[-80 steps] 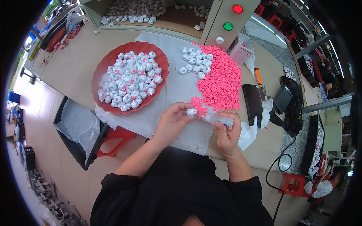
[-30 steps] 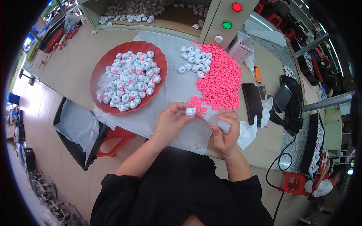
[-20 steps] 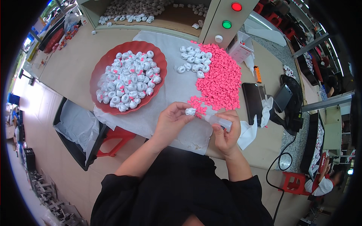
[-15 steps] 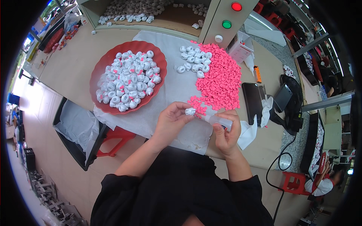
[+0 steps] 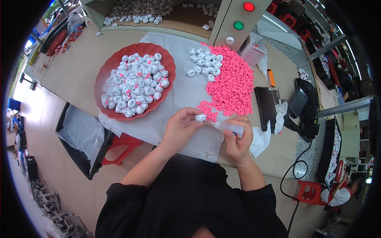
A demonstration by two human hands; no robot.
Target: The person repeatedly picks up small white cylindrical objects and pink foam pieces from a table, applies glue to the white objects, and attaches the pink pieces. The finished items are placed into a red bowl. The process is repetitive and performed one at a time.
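My left hand (image 5: 180, 126) pinches a small white roller-like part (image 5: 201, 117) over the white sheet (image 5: 178, 91). My right hand (image 5: 237, 139) grips a small clear squeeze bottle (image 5: 231, 127) with its nozzle pointed at that part. Just beyond lies a heap of pink pieces (image 5: 232, 85) with several loose white parts (image 5: 204, 67) beside it. A red round tray (image 5: 113, 67), to the left, holds many white parts with pink spots.
A black phone (image 5: 265, 108) and crumpled white tissue (image 5: 262, 139) lie to the right, with a black device (image 5: 303, 113) and its cable further right. A box with red and green lights (image 5: 238, 20) stands behind. A lined black bin (image 5: 79, 139) and red stool (image 5: 121, 144) sit below the table edge.
My right hand drew the bottle back a little, then brought its nozzle to the white part again. My left hand has kept the part in place.
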